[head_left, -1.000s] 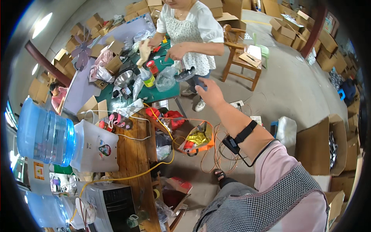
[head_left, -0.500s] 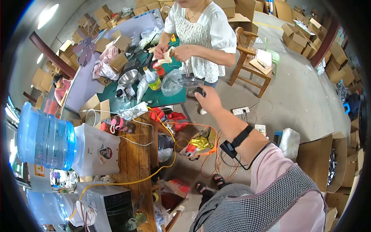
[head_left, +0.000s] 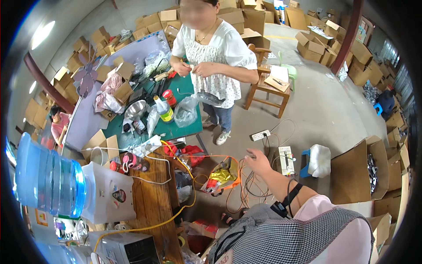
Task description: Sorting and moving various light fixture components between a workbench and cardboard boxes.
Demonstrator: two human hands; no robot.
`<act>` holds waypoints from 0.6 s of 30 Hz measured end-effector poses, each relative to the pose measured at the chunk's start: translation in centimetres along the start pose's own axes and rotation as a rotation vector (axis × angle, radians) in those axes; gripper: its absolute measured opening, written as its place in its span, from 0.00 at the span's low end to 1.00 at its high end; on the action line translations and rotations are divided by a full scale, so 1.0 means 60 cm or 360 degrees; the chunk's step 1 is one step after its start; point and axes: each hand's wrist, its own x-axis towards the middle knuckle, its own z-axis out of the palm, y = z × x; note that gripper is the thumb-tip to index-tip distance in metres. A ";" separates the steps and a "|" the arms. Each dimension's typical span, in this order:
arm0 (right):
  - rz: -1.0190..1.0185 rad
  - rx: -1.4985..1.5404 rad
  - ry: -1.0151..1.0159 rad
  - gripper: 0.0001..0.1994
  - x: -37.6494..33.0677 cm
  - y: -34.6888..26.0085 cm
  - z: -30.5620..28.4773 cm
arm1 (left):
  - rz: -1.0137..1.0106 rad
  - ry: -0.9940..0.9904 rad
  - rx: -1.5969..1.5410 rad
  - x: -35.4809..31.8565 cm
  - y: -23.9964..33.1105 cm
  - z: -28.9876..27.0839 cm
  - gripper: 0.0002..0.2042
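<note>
My right hand (head_left: 258, 161) reaches out at the middle, above the cables on the floor. Its fingers stretch to the left, a little apart, and nothing shows in them. A black strap with a small dark box (head_left: 281, 207) sits on my right forearm. My left hand is not in view. Opposite me, a person in a white blouse (head_left: 215, 48) holds the top of a clear plastic bag in both hands. A dark object (head_left: 210, 98) hangs in it; I cannot make out its kind.
The green table (head_left: 187, 127) bears a yellow-labelled bottle (head_left: 165, 112), a red-lidded jar (head_left: 169, 97) and a metal bowl (head_left: 136, 110). A wooden bench (head_left: 151, 193) with a water dispenser (head_left: 110, 193) stands at left. Cables and a power strip (head_left: 260, 135) lie on the floor.
My right hand has let go of the dark object and drawn back toward me. The bag with that object now hangs from the other person's hands. The view has shifted.
</note>
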 end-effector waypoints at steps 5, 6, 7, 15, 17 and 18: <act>0.0101 -0.0010 0.0131 0.21 -0.008 -0.007 -0.006 | 0.0134 -0.0057 0.0110 0.078 -0.054 -0.033 0.12; 0.0104 0.0047 0.0153 0.21 -0.009 -0.010 -0.003 | 0.0233 -0.0166 0.0177 0.092 -0.065 -0.041 0.12; 0.0109 0.0098 0.0172 0.21 -0.016 -0.011 -0.002 | 0.0117 -0.0109 0.0195 0.085 -0.030 -0.024 0.12; 0.0170 0.0133 0.0159 0.19 -0.031 0.008 0.011 | 0.0020 -0.0207 0.0079 0.134 -0.045 -0.029 0.13; 0.0209 0.0090 0.0157 0.19 -0.030 0.019 0.010 | 0.0008 -0.0211 0.0078 0.136 -0.038 -0.026 0.13; 0.0184 0.0100 0.0163 0.19 -0.028 0.028 0.011 | 0.0044 -0.0216 0.0135 0.136 -0.034 -0.026 0.13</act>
